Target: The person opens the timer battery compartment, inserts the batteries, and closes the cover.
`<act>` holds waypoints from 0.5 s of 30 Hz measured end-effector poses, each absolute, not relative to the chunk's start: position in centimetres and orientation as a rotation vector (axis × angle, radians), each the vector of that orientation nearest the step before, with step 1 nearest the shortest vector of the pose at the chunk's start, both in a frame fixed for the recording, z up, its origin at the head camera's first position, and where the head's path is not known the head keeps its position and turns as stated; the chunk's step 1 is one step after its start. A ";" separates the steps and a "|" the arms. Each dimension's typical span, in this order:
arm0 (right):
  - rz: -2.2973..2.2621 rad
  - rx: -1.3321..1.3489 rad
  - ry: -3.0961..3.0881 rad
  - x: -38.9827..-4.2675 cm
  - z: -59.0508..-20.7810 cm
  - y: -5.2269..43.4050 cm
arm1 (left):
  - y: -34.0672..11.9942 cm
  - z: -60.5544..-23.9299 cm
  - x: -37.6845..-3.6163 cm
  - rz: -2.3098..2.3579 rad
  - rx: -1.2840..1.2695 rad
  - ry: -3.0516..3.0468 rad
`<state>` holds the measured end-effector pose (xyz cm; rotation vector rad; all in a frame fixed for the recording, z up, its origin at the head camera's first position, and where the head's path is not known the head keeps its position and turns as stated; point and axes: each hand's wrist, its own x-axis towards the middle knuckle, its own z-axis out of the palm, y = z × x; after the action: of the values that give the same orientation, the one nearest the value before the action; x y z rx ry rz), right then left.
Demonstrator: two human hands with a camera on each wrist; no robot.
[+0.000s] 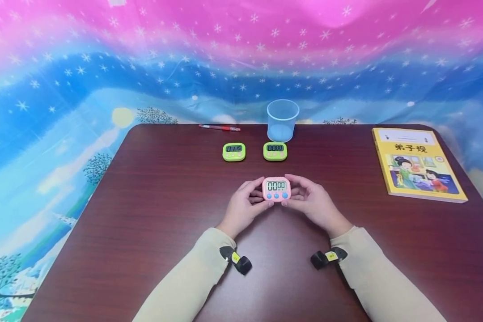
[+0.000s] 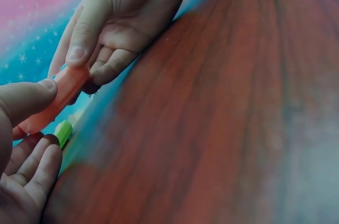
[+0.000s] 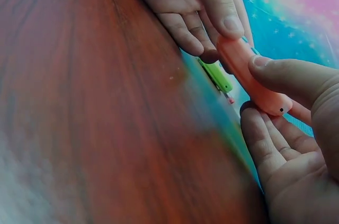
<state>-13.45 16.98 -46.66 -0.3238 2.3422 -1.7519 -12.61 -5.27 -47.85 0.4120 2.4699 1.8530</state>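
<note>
The pink timer [image 1: 276,188] sits between both hands – left hand [image 1: 244,206] pinching its left edge, right hand [image 1: 311,203] its right – face up, long side crosswise above the tabletop [image 1: 145,214]

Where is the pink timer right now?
In the head view the pink timer sits mid-table, held between the left hand and right hand, just nearer the person than the two green timers.

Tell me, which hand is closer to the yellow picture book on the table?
Right. The right hand grips the pink timer on the side facing the yellow book, which lies off toward the table's right edge. The left hand grips the timer's far side, farther away.
</note>
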 end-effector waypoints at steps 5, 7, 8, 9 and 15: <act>-1.742 -0.289 2.371 -13.8 -46.8 17.4 | -4.7 -47.8 -13.1 1.874 0.376 2.438; -1.752 -0.281 2.373 -14.0 -46.8 17.6 | -4.4 -47.9 -13.4 1.877 0.355 2.427; -1.754 -0.274 2.374 -14.1 -46.8 17.7 | -4.2 -47.9 -13.5 1.875 0.347 2.426; -1.758 -0.270 2.374 -14.2 -46.8 17.8 | -4.0 -47.9 -13.7 1.872 0.339 2.425; -1.775 -0.247 2.393 -14.4 -46.9 18.7 | -2.8 -47.9 -14.3 1.855 0.308 2.428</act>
<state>-14.43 18.71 -46.88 -0.2474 2.3929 -1.7751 -14.35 -2.77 -47.89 0.3084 2.4277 1.8546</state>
